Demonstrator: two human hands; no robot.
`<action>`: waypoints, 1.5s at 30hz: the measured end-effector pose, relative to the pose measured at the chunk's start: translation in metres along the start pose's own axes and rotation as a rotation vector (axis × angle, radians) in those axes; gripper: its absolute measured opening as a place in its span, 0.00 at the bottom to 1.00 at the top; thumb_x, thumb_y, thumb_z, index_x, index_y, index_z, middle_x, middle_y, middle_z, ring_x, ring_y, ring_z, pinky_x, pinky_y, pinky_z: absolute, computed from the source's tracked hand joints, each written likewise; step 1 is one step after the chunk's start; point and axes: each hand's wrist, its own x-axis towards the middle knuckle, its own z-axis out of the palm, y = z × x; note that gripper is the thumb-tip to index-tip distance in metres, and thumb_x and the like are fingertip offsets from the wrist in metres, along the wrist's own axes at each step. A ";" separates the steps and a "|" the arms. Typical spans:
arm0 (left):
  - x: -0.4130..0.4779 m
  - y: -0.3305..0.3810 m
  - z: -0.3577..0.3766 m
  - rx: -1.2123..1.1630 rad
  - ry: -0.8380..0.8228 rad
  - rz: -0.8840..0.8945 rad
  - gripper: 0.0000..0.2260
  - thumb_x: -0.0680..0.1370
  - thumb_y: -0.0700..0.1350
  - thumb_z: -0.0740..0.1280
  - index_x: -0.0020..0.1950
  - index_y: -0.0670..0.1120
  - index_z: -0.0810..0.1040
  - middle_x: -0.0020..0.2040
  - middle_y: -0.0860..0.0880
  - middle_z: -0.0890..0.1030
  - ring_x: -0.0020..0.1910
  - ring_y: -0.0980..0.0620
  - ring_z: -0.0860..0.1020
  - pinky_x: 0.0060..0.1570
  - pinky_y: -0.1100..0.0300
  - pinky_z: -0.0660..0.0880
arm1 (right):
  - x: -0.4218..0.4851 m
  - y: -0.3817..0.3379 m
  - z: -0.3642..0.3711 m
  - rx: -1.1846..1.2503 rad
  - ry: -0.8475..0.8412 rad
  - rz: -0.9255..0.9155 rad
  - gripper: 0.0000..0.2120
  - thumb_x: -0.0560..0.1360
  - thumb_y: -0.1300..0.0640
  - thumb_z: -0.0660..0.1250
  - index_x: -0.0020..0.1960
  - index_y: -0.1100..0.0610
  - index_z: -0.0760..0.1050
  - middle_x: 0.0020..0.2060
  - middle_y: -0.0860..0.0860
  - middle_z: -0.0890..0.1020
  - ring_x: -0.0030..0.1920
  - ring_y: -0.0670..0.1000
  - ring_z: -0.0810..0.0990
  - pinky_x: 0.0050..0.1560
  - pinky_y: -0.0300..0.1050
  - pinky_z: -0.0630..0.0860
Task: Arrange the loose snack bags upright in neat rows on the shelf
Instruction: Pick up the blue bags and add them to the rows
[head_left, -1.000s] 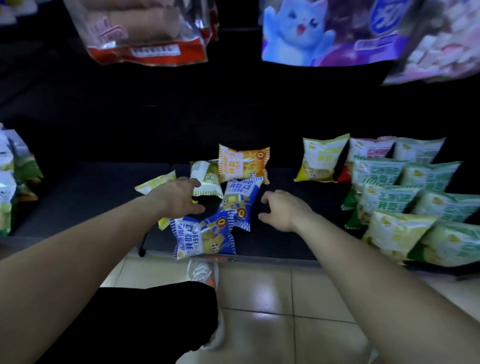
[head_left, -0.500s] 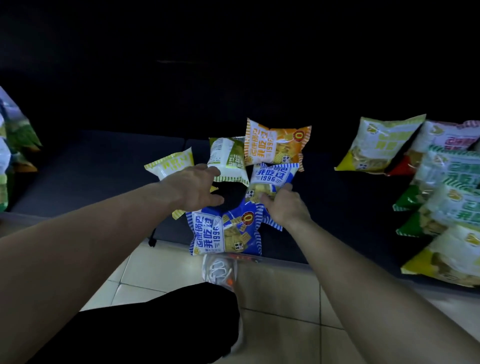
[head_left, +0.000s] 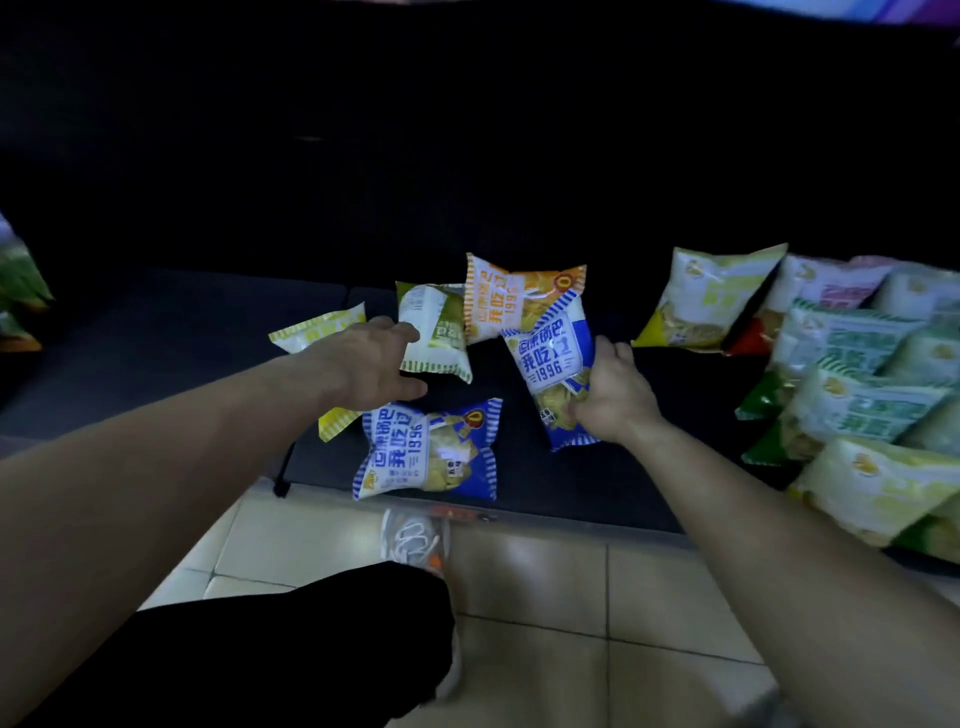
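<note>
Loose snack bags lie on a dark low shelf (head_left: 156, 364). My right hand (head_left: 613, 395) grips a blue-and-white bag (head_left: 550, 353) by its lower corner and holds it tilted upright. My left hand (head_left: 369, 364) hovers, fingers spread, over a yellow bag (head_left: 317, 332), its fingertips at a green-and-white bag (head_left: 436, 332). A second blue bag (head_left: 431, 452) lies flat at the shelf's front edge. An orange bag (head_left: 514, 296) stands behind the held one.
At the right stand rows of green, yellow and pink bags (head_left: 857, 374), with a yellow-green bag (head_left: 711, 301) leaning in front. More bags (head_left: 21, 291) sit at the far left. Below are a beige tiled floor (head_left: 545, 597), my dark trouser knee (head_left: 311, 649) and a shoe (head_left: 415, 535).
My right hand has closed on the upper blue bag and lifted it upright and to the right. My left hand has stayed over the yellow bag. The view has moved closer.
</note>
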 end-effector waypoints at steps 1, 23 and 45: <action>0.000 0.006 -0.004 -0.002 0.011 0.008 0.35 0.77 0.60 0.67 0.79 0.49 0.57 0.76 0.45 0.62 0.71 0.43 0.67 0.66 0.49 0.69 | -0.006 0.003 -0.014 -0.029 -0.012 -0.041 0.35 0.67 0.58 0.77 0.69 0.56 0.64 0.60 0.55 0.69 0.58 0.60 0.77 0.51 0.48 0.74; -0.031 0.212 -0.043 -0.616 0.198 0.434 0.23 0.66 0.52 0.80 0.59 0.54 0.77 0.54 0.56 0.80 0.53 0.60 0.78 0.49 0.68 0.73 | -0.129 0.088 -0.174 0.044 -0.003 -0.284 0.48 0.68 0.49 0.80 0.80 0.47 0.55 0.74 0.46 0.65 0.71 0.49 0.69 0.69 0.52 0.70; 0.151 0.317 0.020 -0.135 0.303 0.154 0.28 0.71 0.56 0.75 0.69 0.56 0.71 0.59 0.46 0.79 0.49 0.46 0.80 0.43 0.51 0.79 | -0.083 0.191 -0.197 -0.291 -0.012 0.121 0.36 0.78 0.42 0.66 0.79 0.53 0.55 0.76 0.56 0.60 0.73 0.62 0.66 0.66 0.57 0.70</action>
